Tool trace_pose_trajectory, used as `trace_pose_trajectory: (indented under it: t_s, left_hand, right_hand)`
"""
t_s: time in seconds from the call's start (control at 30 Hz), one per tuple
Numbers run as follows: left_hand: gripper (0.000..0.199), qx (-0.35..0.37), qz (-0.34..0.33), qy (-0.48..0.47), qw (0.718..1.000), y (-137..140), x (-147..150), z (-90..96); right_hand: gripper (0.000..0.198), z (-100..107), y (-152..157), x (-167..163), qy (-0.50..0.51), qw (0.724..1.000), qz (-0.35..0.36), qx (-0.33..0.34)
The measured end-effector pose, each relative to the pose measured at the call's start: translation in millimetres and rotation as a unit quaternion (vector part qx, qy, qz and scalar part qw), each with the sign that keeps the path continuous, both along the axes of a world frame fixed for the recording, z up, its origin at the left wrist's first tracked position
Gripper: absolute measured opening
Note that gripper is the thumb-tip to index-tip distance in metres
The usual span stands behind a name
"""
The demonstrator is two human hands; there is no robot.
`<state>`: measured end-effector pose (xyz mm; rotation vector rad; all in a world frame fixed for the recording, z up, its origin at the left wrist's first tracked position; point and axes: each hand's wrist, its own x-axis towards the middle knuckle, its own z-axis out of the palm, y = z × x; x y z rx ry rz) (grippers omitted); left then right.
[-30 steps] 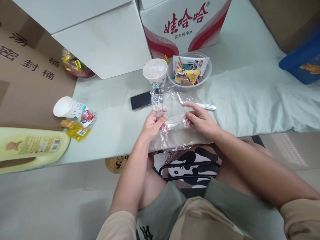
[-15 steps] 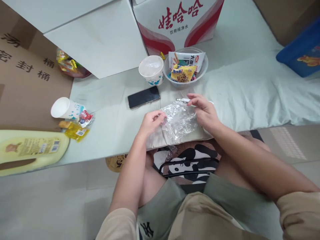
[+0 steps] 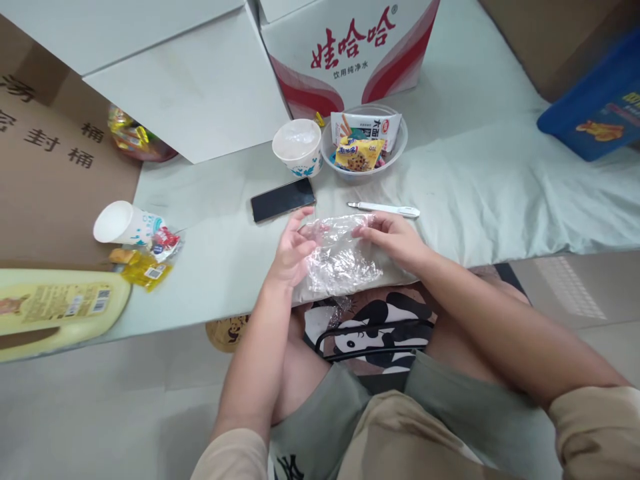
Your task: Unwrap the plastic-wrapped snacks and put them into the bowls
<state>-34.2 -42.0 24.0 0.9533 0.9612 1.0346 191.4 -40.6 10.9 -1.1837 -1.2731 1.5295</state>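
A crinkled clear plastic bag [image 3: 343,260] is spread between my hands at the front edge of the covered surface. My left hand [image 3: 291,255] has it by the left side, thumb in front and the index finger lifted away; some fingertips show through the film. At the upper right corner, my right hand [image 3: 395,241] pinches the bag between thumb and fingers. Just beyond the right hand lies a slim white-handled craft knife [image 3: 385,209], touched by neither hand. A dark phone [image 3: 283,199] rests beyond my left hand.
Behind the phone stand a paper cup [image 3: 298,148] and a clear bowl [image 3: 403,148] of snack packets. A tipped paper cup [image 3: 125,223], a yellow wrapper [image 3: 147,269] and a yellow jug [image 3: 65,307] are at left. Boxes [image 3: 350,67] line the back; a blue container [image 3: 590,107] is at right.
My right hand has let go of the craft knife, now lying on the cloth, and has moved onto the bag. The bag's top edge is pulled straighter. My left index finger has lifted.
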Motion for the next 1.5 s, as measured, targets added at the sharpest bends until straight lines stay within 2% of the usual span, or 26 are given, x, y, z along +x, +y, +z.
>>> trace_pose_trajectory:
  t_s: [0.1, 0.2, 0.27, 0.4, 0.5, 0.63, 0.83, 0.93, 1.0, 1.1, 1.17, 1.27, 1.3, 1.33, 1.43, 1.5]
  left_hand:
    - [0.045, -0.071, -0.050, 0.014, 0.996, 2, 11, -4.1]
    - [0.030, -0.095, -0.033, 0.045, 0.994, 3, 20, -7.6]
    - [0.029, -0.083, -0.010, 0.048, 0.995, 4, 21, -9.0]
    - [0.034, -0.035, -0.002, 0.131, 0.991, 6, 14, -10.8]
    - [0.042, -0.032, -0.040, 0.169, 0.984, 7, 3, -9.6]
    - [0.058, -0.048, -0.114, 0.131, 0.984, 5, -9, -3.2]
    - [0.063, -0.050, -0.102, 0.080, 0.990, 1, -8, 0.3]
    - [0.053, -0.064, -0.090, 0.077, 0.991, 1, -5, -1.8]
    - [0.044, -0.074, -0.057, 0.055, 0.994, 2, -5, -3.1]
    - [0.026, -0.070, -0.024, 0.016, 0.997, 4, -10, -3.5]
    - [0.020, -0.077, -0.039, 0.004, 0.996, 5, -14, -3.5]
    - [0.029, -0.104, -0.093, 0.012, 0.990, 5, -14, -4.8]
    - [0.031, -0.098, -0.095, 0.024, 0.990, 4, -13, -5.7]
    - [0.036, -0.083, -0.085, 0.038, 0.992, 4, -11, -6.9]
    - [0.067, -0.021, -0.027, 0.067, 0.997, 3, -5, -11.6]
    - [0.074, 0.003, -0.015, 0.072, 0.997, 6, -3, -16.2]
  right_hand:
    - [0.032, 3, -1, -3, 0.036, 0.998, -0.052, -0.013]
    - [0.047, 3, -1, -5, 0.104, 0.990, -0.065, -0.065]
    - [0.052, 1, 0, -5, 0.082, 0.992, -0.045, -0.081]
    - [0.034, 0, 1, -6, 0.017, 0.998, -0.029, -0.050]
    - [0.028, 1, -1, -6, -0.025, 0.999, -0.018, -0.018]
    - [0.026, 6, -5, -2, -0.064, 0.998, -0.005, 0.030]
    - [0.039, 7, -9, 4, 0.007, 0.999, -0.001, 0.035]
    - [0.027, 4, -8, 3, 0.041, 0.998, -0.027, 0.037]
    - [0.022, 2, -6, 3, 0.075, 0.996, -0.036, 0.015]
    - [0.036, 3, -4, 5, 0.103, 0.994, -0.017, -0.005]
    - [0.046, 3, -3, 6, 0.074, 0.997, -0.014, 0.014]
    - [0.036, 2, -3, 7, 0.006, 0.999, -0.023, 0.040]
    - [0.029, 1, -3, 7, -0.001, 0.999, -0.028, 0.040]
    - [0.030, 0, -3, 6, 0.002, 0.999, -0.033, 0.034]
    - [0.068, -3, -2, 3, 0.049, 0.996, -0.072, 0.004]
    - [0.067, -5, 0, 2, 0.076, 0.994, -0.076, -0.027]
